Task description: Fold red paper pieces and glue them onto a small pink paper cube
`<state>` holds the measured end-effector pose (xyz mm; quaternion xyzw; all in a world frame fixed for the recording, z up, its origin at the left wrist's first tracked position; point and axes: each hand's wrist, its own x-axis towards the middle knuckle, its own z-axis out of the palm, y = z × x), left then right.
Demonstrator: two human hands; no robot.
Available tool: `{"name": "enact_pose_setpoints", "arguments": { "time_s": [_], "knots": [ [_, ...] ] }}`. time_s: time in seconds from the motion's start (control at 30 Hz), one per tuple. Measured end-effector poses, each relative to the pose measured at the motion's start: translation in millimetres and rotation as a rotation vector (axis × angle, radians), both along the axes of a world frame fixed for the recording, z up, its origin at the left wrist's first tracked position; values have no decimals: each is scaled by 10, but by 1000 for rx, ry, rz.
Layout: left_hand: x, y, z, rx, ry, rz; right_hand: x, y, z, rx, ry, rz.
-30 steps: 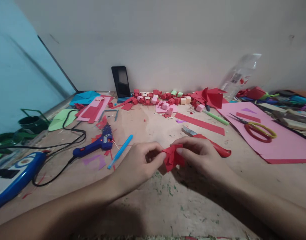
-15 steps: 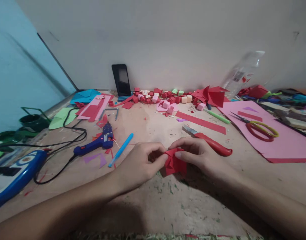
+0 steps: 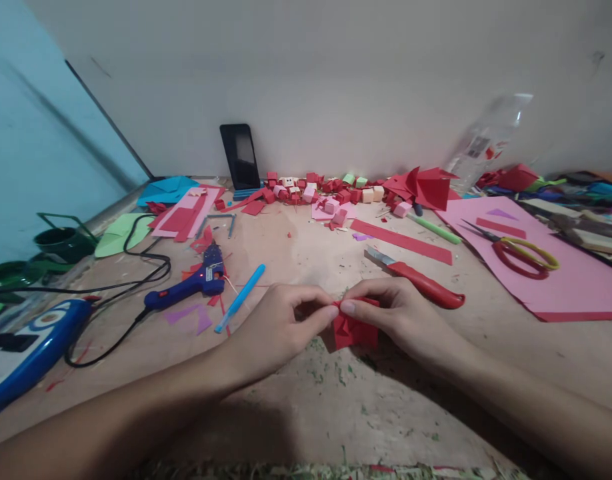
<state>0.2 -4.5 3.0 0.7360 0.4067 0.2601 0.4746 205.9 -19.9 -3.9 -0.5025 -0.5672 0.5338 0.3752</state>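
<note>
When the head view is compared with its state one second earlier, the small folded piece of red paper (image 3: pixel 357 335) sits flatter and squarer, and the thumb of the right hand (image 3: pixel 403 313) is closer to the fingertips of the left hand (image 3: pixel 293 323). Both grips now meet near the upper edge of the paper. This shift suggests that the folding work has narrowed to one spot on that edge, where a crease is probably being set.

Left hand: thumb and index finger are brought together in a narrow pinch on the upper left corner of the paper. Right hand: the thumb lies across the front of the upper edge, with the fingers curled behind it; the grip is narrow and holds the paper. The exact contact behind the paper is hidden.

The paper is located between the two hands, above the bare front part of the light brown work table (image 3: pixel 306 413). Whether its lower edge touches the surface cannot be determined.

Just beyond the right hand lies a knife with a red handle and a grey metal blade (image 3: pixel 429 285). Near the left hand lies a slim bright-blue plastic stick (image 3: pixel 240 299); farther left rests a dark-blue corded glue gun (image 3: pixel 191 291). These three items remain in place.
</note>
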Motion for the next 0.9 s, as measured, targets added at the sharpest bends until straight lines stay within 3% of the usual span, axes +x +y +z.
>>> {"name": "enact_pose_setpoints", "arguments": {
  "time_s": [0.43,0.67,0.9],
  "knots": [
    [3,-1,-1,33,19,11,-7,2,18,-11,9,-23],
    [-8,14,-7,58,24,-14,12,6,22,65,-61,27],
    [-10,33,-15,46,-71,41,5,-14,26,-71,-29,76]
  ]
}}
